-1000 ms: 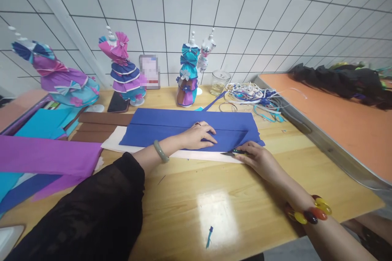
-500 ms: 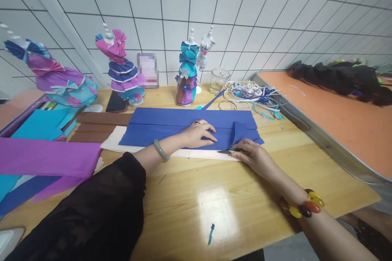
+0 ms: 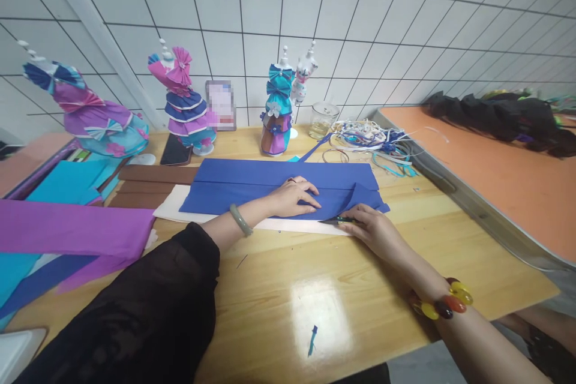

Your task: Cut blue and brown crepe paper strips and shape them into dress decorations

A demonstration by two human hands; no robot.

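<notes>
The left hand (image 3: 294,198), a jade-coloured bangle (image 3: 240,220) at its wrist, lies palm down on a dark blue sheet (image 3: 252,174), its fingers slightly spread and clamped on nothing. This sheet lies across the wooden table (image 3: 382,324) in front of the person, with a straight crease running along its length and a white sheet (image 3: 279,226) showing from beneath its near edge. The right hand (image 3: 369,225), with a bracelet of large beads (image 3: 443,307) farther up the arm, is closed around a pointed, dark-bladed cutting tool (image 3: 333,220). The blade points left along the blue sheet's near edge; the fingers hide most of the handle, so how far apart any blades stand cannot be told. Just beyond these fingers, a corner flap of the blue sheet is folded up. A brown sheet (image 3: 150,174) lies beside it on the left, and a tangle of ribbon strips (image 3: 366,135) sits behind it.
</notes>
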